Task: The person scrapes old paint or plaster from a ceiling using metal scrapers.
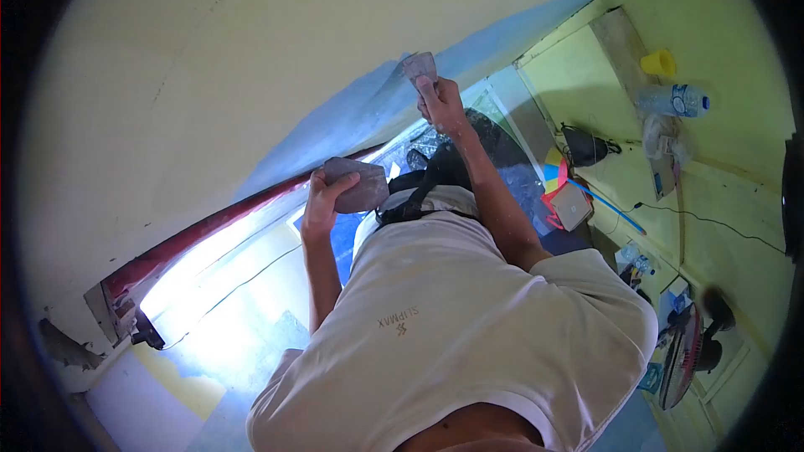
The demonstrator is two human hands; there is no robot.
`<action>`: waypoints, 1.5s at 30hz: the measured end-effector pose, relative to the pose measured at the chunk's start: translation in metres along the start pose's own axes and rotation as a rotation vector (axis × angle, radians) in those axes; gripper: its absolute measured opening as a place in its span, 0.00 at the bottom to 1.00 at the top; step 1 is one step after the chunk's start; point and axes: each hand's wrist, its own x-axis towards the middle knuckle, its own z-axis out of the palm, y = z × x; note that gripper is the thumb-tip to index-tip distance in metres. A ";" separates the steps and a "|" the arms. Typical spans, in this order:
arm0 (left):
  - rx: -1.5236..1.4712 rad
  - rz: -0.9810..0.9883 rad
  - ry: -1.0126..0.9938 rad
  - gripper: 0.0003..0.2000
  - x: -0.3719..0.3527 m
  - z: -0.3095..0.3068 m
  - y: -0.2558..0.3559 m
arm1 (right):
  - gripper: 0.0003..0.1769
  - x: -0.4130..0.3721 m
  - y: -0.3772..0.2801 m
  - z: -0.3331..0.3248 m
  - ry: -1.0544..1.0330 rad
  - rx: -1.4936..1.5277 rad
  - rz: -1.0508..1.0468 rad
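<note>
The right hand (444,105) grips 1 small scraper (420,64) beside the wall (251,67) (contact is hard to tell) while the left hand (320,203) grasps 1 broader plate (363,189), suggesting a wall-working step whose next stroke calls for a steady scraper angle.

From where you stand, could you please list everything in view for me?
Wide scraper: one, grey, in left hand
Small scraper: one, grey, in right hand
Nearest wall: one, cream with blue patch, upper left
Strip: one, dark red, left
Cup: one, yellow, upper right
Large bottle: one, clear, below cup
Stick: one, blue, right
Fan: one, dark, lower right
Other clutter: uncounted, mixed, right; partly too small to tell
Shirt: one, white, bottom centre
Hands: two, bare, holding scrapers
</note>
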 end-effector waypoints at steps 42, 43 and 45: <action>0.011 0.014 -0.006 0.14 0.005 -0.018 -0.004 | 0.31 -0.001 -0.018 0.008 0.038 -0.077 -0.072; 0.011 0.029 0.002 0.14 0.006 -0.020 -0.006 | 0.31 0.003 -0.014 0.007 0.054 -0.087 -0.081; 0.020 0.013 -0.072 0.14 0.014 -0.026 -0.007 | 0.30 0.000 -0.021 0.007 0.037 -0.069 -0.043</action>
